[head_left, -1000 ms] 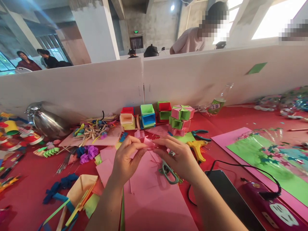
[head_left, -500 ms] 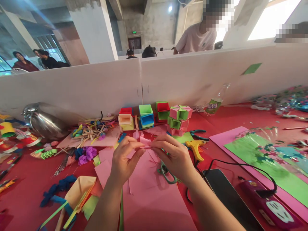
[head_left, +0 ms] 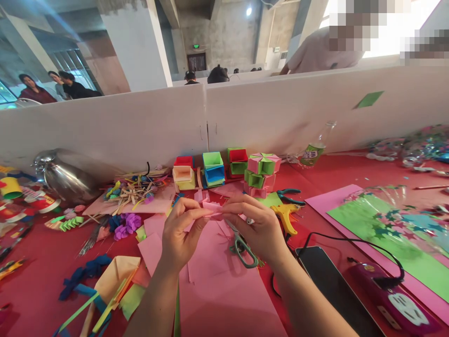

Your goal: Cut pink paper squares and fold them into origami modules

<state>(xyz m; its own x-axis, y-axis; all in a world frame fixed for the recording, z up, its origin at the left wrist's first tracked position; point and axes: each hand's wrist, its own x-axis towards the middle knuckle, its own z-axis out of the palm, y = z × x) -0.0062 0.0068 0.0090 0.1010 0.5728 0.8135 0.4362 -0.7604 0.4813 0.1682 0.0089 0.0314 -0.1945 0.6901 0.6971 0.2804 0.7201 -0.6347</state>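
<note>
Between my two hands is a small folded piece of pink paper [head_left: 212, 207], held above the pink sheets [head_left: 228, 290]. My left hand [head_left: 184, 231] pinches its left end between thumb and fingers. At the other end, my right hand [head_left: 256, 227] pinches it the same way, fingertips partly hiding the paper. Below my right hand lies a pair of scissors [head_left: 245, 252] with green-grey handles. Just behind my hands stand folded paper boxes [head_left: 213, 168] in several colours and a stacked pink and green paper piece [head_left: 261, 175].
A yellow glue gun [head_left: 286, 219], pliers [head_left: 291, 196], a black phone [head_left: 336, 285] and a purple power strip [head_left: 393, 295] lie to the right. A metal jug [head_left: 66, 175] and wooden sticks [head_left: 129, 192] are at left. A white partition [head_left: 140, 126] borders the table's back.
Both hands keep hold of the pink paper and have barely shifted. Beyond the partition, a person in a pale shirt has moved to the right and leans lower.
</note>
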